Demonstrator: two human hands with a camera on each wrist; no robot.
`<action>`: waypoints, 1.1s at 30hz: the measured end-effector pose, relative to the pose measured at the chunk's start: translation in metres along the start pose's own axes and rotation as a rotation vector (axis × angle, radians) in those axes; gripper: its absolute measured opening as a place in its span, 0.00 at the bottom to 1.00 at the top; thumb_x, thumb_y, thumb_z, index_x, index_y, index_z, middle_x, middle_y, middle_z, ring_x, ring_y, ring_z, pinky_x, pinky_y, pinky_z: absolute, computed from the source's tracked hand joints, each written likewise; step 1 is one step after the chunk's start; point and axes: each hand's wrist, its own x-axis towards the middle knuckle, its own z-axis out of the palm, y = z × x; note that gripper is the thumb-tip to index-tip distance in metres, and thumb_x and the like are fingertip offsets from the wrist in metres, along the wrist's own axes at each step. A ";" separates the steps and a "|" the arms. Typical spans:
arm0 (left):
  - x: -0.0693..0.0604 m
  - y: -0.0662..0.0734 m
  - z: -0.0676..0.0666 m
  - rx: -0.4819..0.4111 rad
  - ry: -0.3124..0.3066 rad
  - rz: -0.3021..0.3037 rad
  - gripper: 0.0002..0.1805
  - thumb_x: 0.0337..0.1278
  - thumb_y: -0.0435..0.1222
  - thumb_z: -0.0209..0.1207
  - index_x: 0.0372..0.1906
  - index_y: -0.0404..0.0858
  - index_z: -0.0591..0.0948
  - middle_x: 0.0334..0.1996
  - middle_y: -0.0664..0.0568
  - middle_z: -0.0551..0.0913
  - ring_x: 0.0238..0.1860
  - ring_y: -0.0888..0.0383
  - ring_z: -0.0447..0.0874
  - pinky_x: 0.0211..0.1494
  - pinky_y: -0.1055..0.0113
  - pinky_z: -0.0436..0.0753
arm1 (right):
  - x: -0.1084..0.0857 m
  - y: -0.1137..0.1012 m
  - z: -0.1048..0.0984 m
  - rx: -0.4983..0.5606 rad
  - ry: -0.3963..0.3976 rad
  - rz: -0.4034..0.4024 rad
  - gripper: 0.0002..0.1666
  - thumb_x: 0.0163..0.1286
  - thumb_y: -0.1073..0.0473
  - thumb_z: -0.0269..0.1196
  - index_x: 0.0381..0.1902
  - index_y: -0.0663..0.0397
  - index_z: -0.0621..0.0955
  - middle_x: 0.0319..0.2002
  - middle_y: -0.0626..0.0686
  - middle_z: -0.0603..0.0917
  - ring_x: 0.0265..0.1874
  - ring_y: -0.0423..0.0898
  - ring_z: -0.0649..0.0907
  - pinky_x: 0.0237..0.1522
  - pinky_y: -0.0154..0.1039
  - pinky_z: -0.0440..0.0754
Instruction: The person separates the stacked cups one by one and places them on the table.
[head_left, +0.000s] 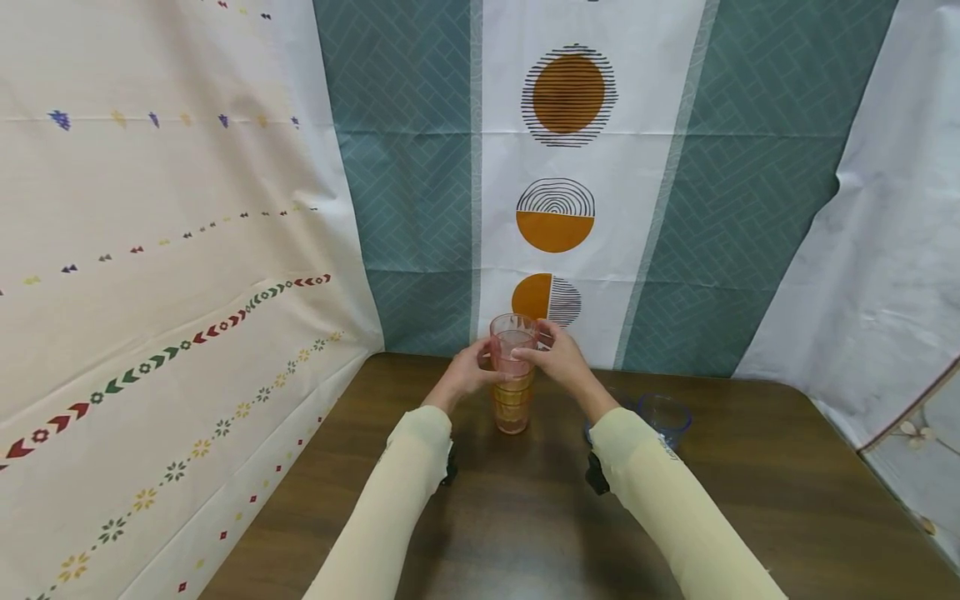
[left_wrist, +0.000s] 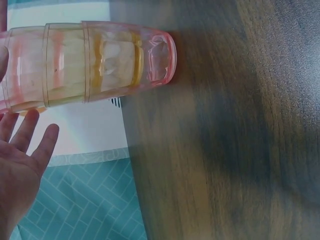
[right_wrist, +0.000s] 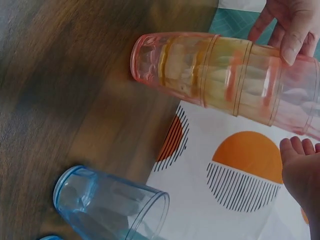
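Note:
A tall upright stack of clear pink and yellow cups point(head_left: 513, 396) stands on the table; the left wrist view shows its pink base point(left_wrist: 162, 57), and the right wrist view shows its bands of colour point(right_wrist: 222, 75). My left hand point(head_left: 468, 372) grips the upper part from the left, thumb in front; its fingers point(left_wrist: 24, 131) lie along the side. From the right, my right hand point(head_left: 561, 358) holds the pink cup near the top, its thumb across the front. Some fingers of both hands are hidden behind the stack.
Right of the stack, a clear blue cup point(head_left: 663, 414) stands on the brown wooden table point(head_left: 517, 517); another is partly hidden by my right sleeve. The right wrist view shows a blue cup point(right_wrist: 112, 202) too. A patterned cloth point(head_left: 420, 208) hangs behind the table.

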 end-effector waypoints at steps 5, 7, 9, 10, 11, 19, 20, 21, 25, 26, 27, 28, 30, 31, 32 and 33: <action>-0.001 0.000 -0.001 0.002 -0.001 -0.001 0.41 0.52 0.38 0.73 0.71 0.40 0.67 0.67 0.46 0.73 0.66 0.46 0.73 0.64 0.51 0.75 | 0.001 -0.001 0.006 -0.026 0.019 0.020 0.47 0.64 0.50 0.71 0.73 0.58 0.62 0.70 0.61 0.67 0.68 0.59 0.69 0.65 0.55 0.71; -0.001 0.000 -0.001 -0.002 0.000 -0.005 0.41 0.52 0.37 0.73 0.71 0.40 0.68 0.67 0.46 0.73 0.65 0.46 0.73 0.64 0.50 0.75 | 0.002 -0.001 0.008 -0.032 0.030 0.021 0.45 0.64 0.50 0.71 0.72 0.57 0.63 0.69 0.61 0.69 0.67 0.58 0.70 0.64 0.54 0.72; -0.001 0.000 -0.001 -0.006 0.002 -0.002 0.41 0.52 0.37 0.73 0.71 0.40 0.68 0.67 0.46 0.73 0.65 0.46 0.73 0.64 0.50 0.75 | 0.002 -0.002 0.008 -0.045 0.037 0.024 0.44 0.64 0.49 0.71 0.71 0.56 0.65 0.68 0.60 0.70 0.67 0.58 0.71 0.64 0.54 0.72; -0.001 0.000 -0.001 -0.009 0.002 0.004 0.41 0.52 0.37 0.73 0.71 0.40 0.68 0.67 0.46 0.73 0.65 0.46 0.73 0.64 0.50 0.75 | 0.002 -0.003 0.008 -0.055 0.039 0.023 0.43 0.64 0.49 0.71 0.71 0.56 0.66 0.68 0.60 0.71 0.67 0.58 0.71 0.64 0.54 0.72; -0.001 0.000 0.000 -0.009 0.002 0.005 0.41 0.52 0.37 0.73 0.71 0.40 0.68 0.67 0.46 0.73 0.65 0.46 0.73 0.64 0.50 0.75 | 0.002 -0.004 0.008 -0.062 0.040 0.024 0.43 0.64 0.49 0.71 0.71 0.56 0.66 0.68 0.60 0.71 0.67 0.58 0.70 0.64 0.54 0.72; -0.003 0.000 0.000 -0.015 -0.003 -0.005 0.41 0.54 0.38 0.72 0.72 0.41 0.66 0.68 0.46 0.72 0.65 0.46 0.73 0.63 0.50 0.76 | -0.001 -0.009 0.007 -0.093 0.056 0.032 0.42 0.64 0.48 0.71 0.69 0.58 0.67 0.69 0.61 0.70 0.69 0.58 0.68 0.66 0.55 0.69; -0.003 0.000 0.000 -0.014 -0.001 -0.007 0.41 0.54 0.38 0.72 0.72 0.42 0.66 0.68 0.46 0.72 0.65 0.46 0.73 0.63 0.50 0.76 | -0.001 -0.009 0.008 -0.089 0.057 0.029 0.42 0.64 0.48 0.71 0.69 0.58 0.68 0.69 0.61 0.71 0.69 0.58 0.68 0.66 0.55 0.69; -0.003 -0.001 0.000 -0.015 -0.001 -0.008 0.41 0.54 0.38 0.72 0.73 0.42 0.66 0.68 0.46 0.72 0.65 0.46 0.73 0.63 0.50 0.76 | -0.001 -0.009 0.008 -0.087 0.059 0.026 0.41 0.64 0.48 0.71 0.68 0.59 0.69 0.68 0.61 0.71 0.69 0.58 0.68 0.67 0.55 0.69; -0.003 -0.002 0.000 -0.025 -0.005 -0.017 0.42 0.54 0.39 0.72 0.73 0.42 0.66 0.69 0.46 0.71 0.66 0.46 0.72 0.64 0.49 0.75 | -0.001 -0.007 0.010 -0.072 0.067 0.029 0.38 0.64 0.48 0.70 0.66 0.59 0.70 0.67 0.61 0.72 0.69 0.58 0.69 0.67 0.56 0.68; -0.003 -0.002 0.000 -0.028 -0.007 -0.020 0.42 0.54 0.39 0.71 0.73 0.42 0.66 0.69 0.46 0.71 0.67 0.46 0.72 0.64 0.49 0.75 | -0.001 -0.007 0.010 -0.067 0.070 0.032 0.38 0.64 0.48 0.70 0.66 0.59 0.70 0.67 0.61 0.72 0.69 0.58 0.68 0.67 0.56 0.68; -0.003 -0.002 0.000 -0.030 -0.007 -0.022 0.42 0.54 0.39 0.71 0.73 0.42 0.66 0.69 0.46 0.71 0.67 0.46 0.71 0.64 0.49 0.75 | 0.000 -0.006 0.010 -0.064 0.069 0.032 0.39 0.65 0.48 0.70 0.67 0.59 0.70 0.67 0.61 0.72 0.69 0.58 0.68 0.67 0.56 0.67; -0.004 -0.001 0.000 -0.030 -0.006 -0.024 0.42 0.54 0.39 0.72 0.73 0.42 0.66 0.69 0.47 0.71 0.67 0.46 0.71 0.64 0.49 0.75 | 0.000 -0.006 0.010 -0.056 0.067 0.032 0.40 0.65 0.49 0.70 0.68 0.59 0.68 0.68 0.61 0.71 0.69 0.58 0.68 0.67 0.56 0.67; -0.004 -0.001 0.000 -0.031 -0.005 -0.024 0.41 0.54 0.39 0.72 0.73 0.42 0.66 0.69 0.47 0.71 0.67 0.46 0.72 0.64 0.49 0.75 | 0.000 -0.006 0.010 -0.035 0.059 0.038 0.45 0.65 0.49 0.70 0.72 0.59 0.64 0.70 0.61 0.69 0.70 0.59 0.66 0.67 0.56 0.67; -0.004 0.000 0.000 -0.031 -0.006 -0.023 0.41 0.54 0.39 0.72 0.73 0.42 0.66 0.69 0.47 0.71 0.67 0.46 0.72 0.64 0.49 0.75 | 0.000 -0.006 0.010 -0.026 0.050 0.035 0.46 0.65 0.49 0.70 0.74 0.58 0.62 0.70 0.62 0.68 0.70 0.59 0.66 0.67 0.57 0.67; -0.004 0.000 0.001 -0.030 -0.006 -0.022 0.41 0.54 0.39 0.72 0.72 0.42 0.66 0.68 0.47 0.71 0.67 0.46 0.72 0.64 0.50 0.75 | 0.000 -0.006 0.010 -0.017 0.039 0.034 0.48 0.65 0.50 0.70 0.75 0.58 0.60 0.71 0.62 0.67 0.71 0.59 0.65 0.67 0.57 0.67; -0.004 0.000 0.001 -0.028 -0.006 -0.021 0.41 0.54 0.39 0.72 0.72 0.42 0.66 0.68 0.47 0.72 0.67 0.46 0.72 0.64 0.50 0.75 | 0.000 -0.005 0.010 -0.013 0.032 0.035 0.49 0.65 0.50 0.70 0.76 0.57 0.59 0.72 0.62 0.66 0.71 0.59 0.65 0.67 0.57 0.67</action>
